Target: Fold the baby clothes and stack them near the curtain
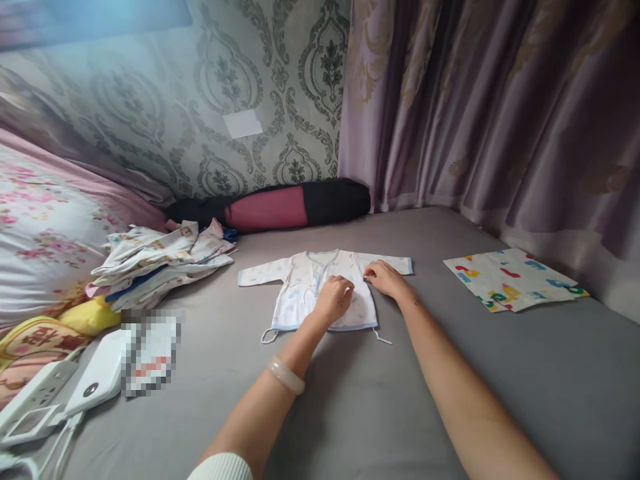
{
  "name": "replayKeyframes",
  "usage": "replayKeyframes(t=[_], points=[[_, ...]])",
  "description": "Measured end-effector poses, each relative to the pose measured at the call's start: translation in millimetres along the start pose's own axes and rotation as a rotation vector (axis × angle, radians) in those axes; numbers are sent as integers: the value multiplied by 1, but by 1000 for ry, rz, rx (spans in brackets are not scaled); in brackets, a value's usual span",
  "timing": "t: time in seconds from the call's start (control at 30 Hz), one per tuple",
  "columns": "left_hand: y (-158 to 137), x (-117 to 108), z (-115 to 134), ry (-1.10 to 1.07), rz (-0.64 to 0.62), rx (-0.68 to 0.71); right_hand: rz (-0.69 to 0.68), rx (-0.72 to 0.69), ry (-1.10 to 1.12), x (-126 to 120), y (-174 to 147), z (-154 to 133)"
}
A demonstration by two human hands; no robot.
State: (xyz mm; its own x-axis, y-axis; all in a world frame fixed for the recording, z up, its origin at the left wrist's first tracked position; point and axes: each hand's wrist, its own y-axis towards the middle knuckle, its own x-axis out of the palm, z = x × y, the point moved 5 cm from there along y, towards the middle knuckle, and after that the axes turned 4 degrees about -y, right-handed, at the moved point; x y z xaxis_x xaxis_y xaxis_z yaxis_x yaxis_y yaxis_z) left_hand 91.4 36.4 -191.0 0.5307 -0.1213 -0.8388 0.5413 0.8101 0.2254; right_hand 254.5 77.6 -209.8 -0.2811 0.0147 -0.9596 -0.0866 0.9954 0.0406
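Note:
A small white baby shirt (pixel 295 297) with pale prints and light blue trim lies flat on the bed, sleeves spread to both sides. Cord ties hang from its two lower corners. My left hand (pixel 335 300) is over the shirt's front, right of its middle, with the fingers curled together. Whether anything is between those fingertips is hidden. At the shirt's right side, just below the sleeve, my right hand (pixel 384 277) has thumb and fingers pinched on the fabric edge.
Folded baby clothes (pixel 160 263) are piled at left beside a floral pillow (pixel 45 227). Nearer are a power strip (pixel 43 393) and a white power bank (pixel 103 370) with cables. A black-and-red roll (pixel 267 207) lies against the wall. Patterned cloth (pixel 515 279) is at right.

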Motion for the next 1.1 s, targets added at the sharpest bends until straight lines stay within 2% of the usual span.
replayKeyframes(t=[0.17,0.37,0.43,0.63,0.8,0.93,1.03,1.1], points=[[21,24,-2,-10,61,-55,34,-38,-70,-2,-5,-5],[16,37,-4,-1,85,4,108,-24,-143,-8,-9,-3],[14,39,-3,47,32,5,107,-20,-145,-7,-8,-2],[13,48,1,221,-231,8,56,-5,-66,-2,-2,5],[22,37,3,252,-242,68,53,2,127,-6,6,16],[35,26,-2,178,-221,66,199,189,234,-21,10,42],[48,24,-15,79,-188,9,319,392,194,-32,4,68],[57,23,-27,30,-132,-35,334,515,165,-35,-2,83]])
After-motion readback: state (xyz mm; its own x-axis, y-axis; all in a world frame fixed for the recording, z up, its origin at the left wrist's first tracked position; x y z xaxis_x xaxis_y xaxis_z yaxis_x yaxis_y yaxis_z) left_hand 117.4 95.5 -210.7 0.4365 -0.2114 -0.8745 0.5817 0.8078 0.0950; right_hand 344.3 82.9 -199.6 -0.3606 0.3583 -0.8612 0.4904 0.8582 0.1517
